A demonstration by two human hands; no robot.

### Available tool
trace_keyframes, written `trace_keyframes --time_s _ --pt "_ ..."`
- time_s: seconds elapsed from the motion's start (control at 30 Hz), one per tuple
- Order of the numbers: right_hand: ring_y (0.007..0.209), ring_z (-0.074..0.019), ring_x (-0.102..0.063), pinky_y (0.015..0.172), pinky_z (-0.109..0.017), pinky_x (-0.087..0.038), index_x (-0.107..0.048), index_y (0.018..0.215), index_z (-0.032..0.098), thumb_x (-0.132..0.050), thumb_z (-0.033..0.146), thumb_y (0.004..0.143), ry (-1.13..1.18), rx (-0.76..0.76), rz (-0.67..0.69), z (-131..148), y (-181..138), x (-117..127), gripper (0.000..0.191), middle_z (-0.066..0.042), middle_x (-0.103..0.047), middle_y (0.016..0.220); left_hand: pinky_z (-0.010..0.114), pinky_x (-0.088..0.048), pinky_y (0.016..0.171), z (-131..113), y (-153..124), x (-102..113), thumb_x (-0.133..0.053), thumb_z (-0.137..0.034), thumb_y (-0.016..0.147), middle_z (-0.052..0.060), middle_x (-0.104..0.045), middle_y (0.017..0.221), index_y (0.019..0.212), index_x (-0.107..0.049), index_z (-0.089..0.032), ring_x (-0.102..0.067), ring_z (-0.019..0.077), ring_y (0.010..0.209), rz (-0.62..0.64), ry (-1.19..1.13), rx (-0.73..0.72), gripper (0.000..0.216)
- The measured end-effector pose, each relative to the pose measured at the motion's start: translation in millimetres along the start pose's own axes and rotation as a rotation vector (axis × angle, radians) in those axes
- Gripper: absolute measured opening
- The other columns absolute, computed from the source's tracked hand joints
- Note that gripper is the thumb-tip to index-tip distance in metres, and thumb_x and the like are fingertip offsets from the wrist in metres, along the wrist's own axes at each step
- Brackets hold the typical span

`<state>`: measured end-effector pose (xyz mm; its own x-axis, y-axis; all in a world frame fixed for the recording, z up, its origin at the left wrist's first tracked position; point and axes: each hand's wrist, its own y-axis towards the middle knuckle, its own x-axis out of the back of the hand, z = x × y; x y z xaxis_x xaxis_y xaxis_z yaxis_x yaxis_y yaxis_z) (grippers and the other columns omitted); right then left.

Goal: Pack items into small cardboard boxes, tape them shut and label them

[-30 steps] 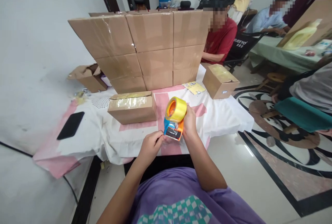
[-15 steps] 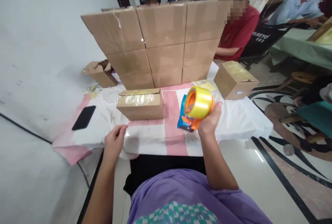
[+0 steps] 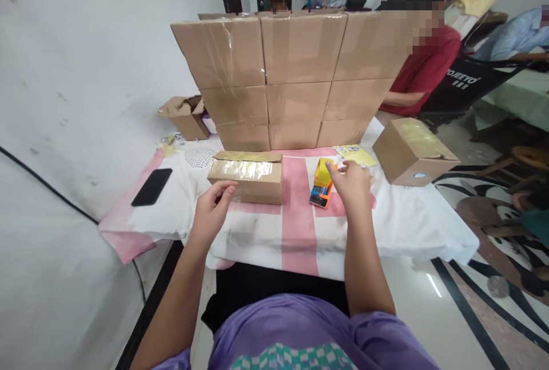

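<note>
A tape dispenser, orange and blue with a roll of yellow tape, lies on the cloth. My right hand is just to its right, thumb and fingers apart, thumb close by the roll; whether it touches is hard to tell. A small taped carton sits to the left of the dispenser, clear tape shining along its top edge. My left hand is at the carton's front left corner, its thumb and fingers drawn together in a pinch. Anything between those fingertips is too small to make out.
Stacked cartons form a wall at the table's back. Another taped carton sits at right, near a yellow sheet. A black phone and an opened box are at left. Beyond the stack sits a person in red.
My right hand has set the tape dispenser down on the cloth and opened. My left hand has risen closer to the small carton's front. The view has shifted to the left.
</note>
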<state>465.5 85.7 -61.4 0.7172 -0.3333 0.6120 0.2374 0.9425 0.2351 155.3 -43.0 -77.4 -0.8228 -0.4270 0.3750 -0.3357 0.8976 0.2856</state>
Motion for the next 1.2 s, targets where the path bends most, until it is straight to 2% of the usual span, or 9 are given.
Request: trace_keyframes --time_s 0.17,0.23,0.3,0.4,0.5,0.7,0.83,1.03,1.2 --pt "0.133 -0.0311 -0.050 0.113 -0.051 -0.040 -0.078 0.106 0.026 -0.076 0.040 0.090 0.221 0.755 0.420 93 -54 -3 0.022 -0.009 -0.062 0.142 0.025 -0.046 0.068 -11 -12 -5 -0.061 -0.047 0.097 0.003 -0.072 0.089 0.106 -0.075 -0.021 -0.060 0.0148 0.076 0.089 0.047 -0.043 0.032" --pt "0.135 -0.0319 -0.045 0.112 -0.053 -0.037 -0.078 0.091 0.025 -0.076 0.031 0.090 0.164 0.909 0.528 118 -70 -12 0.006 -0.008 -0.059 0.142 0.025 -0.048 0.070 -15 -17 -6 -0.061 -0.047 0.097 0.004 -0.072 0.090 0.104 -0.076 -0.021 -0.062 0.0156 0.080 0.085 0.023 -0.088 0.031" --pt "0.132 -0.0304 -0.046 0.111 -0.052 -0.035 -0.075 0.082 0.023 -0.070 0.023 0.094 0.155 0.988 0.554 133 -73 -19 0.012 -0.008 -0.061 0.134 0.025 -0.045 0.064 -18 -22 -3 -0.062 -0.048 0.095 0.002 -0.066 0.079 0.111 -0.074 -0.020 -0.057 0.0140 0.071 0.069 -0.029 -0.094 0.034" --pt "0.125 -0.0279 -0.050 0.109 -0.050 -0.036 -0.074 0.086 0.022 -0.063 0.021 0.096 0.303 0.953 0.458 149 -55 -25 0.014 -0.008 -0.061 0.123 0.023 -0.034 0.054 -15 -30 5 -0.068 -0.047 0.092 -0.008 -0.042 0.058 0.144 -0.057 -0.022 -0.038 0.0100 0.052 0.083 -0.089 0.016 0.059" --pt "0.118 -0.0259 -0.055 0.108 -0.046 -0.040 -0.074 0.085 0.020 -0.067 0.024 0.090 0.476 0.817 0.439 169 -24 -40 0.010 -0.005 -0.062 0.113 0.022 -0.029 0.053 -1 -37 18 -0.068 -0.046 0.092 -0.012 -0.027 0.055 0.156 -0.043 -0.019 -0.028 0.0086 0.049 0.054 -0.087 0.123 0.074" --pt "0.064 -0.0149 -0.056 0.066 -0.029 -0.046 -0.072 0.063 0.019 -0.079 0.028 0.070 0.572 0.549 0.952 205 12 -121 0.014 0.002 -0.062 0.058 0.023 -0.033 0.056 27 -20 44 -0.060 -0.034 0.093 -0.012 -0.030 0.055 0.160 -0.039 -0.022 -0.029 0.0100 0.051 -0.116 0.089 0.020 0.072" --pt "0.053 -0.0121 -0.051 0.061 -0.027 -0.044 -0.064 0.051 0.020 -0.084 0.013 0.055 0.368 0.469 0.870 209 25 -169 0.021 0.006 -0.053 0.044 0.023 -0.038 0.063 36 18 42 -0.054 -0.025 0.091 -0.011 -0.036 0.055 0.158 -0.044 -0.022 -0.033 0.0099 0.051 -0.086 0.322 -0.065 0.069" --pt "0.071 -0.0214 -0.061 0.077 -0.037 -0.050 -0.064 0.054 0.020 -0.075 0.011 0.068 0.041 0.535 0.899 194 25 -200 0.021 -0.003 -0.061 0.059 0.025 -0.039 0.065 59 45 27 -0.052 -0.022 0.089 -0.002 -0.057 0.062 0.134 -0.071 -0.023 -0.046 0.0121 0.056 -0.027 0.501 -0.120 0.049" --pt "0.113 -0.0317 -0.058 0.099 -0.048 -0.049 -0.068 0.084 0.016 -0.077 0.008 0.073 -0.080 0.651 0.558 202 22 -189 0.017 -0.014 -0.064 0.115 0.024 -0.039 0.063 68 38 22 -0.052 -0.021 0.091 -0.003 -0.057 0.061 0.133 -0.071 -0.021 -0.046 0.0104 0.053 -0.062 0.466 -0.095 0.046"
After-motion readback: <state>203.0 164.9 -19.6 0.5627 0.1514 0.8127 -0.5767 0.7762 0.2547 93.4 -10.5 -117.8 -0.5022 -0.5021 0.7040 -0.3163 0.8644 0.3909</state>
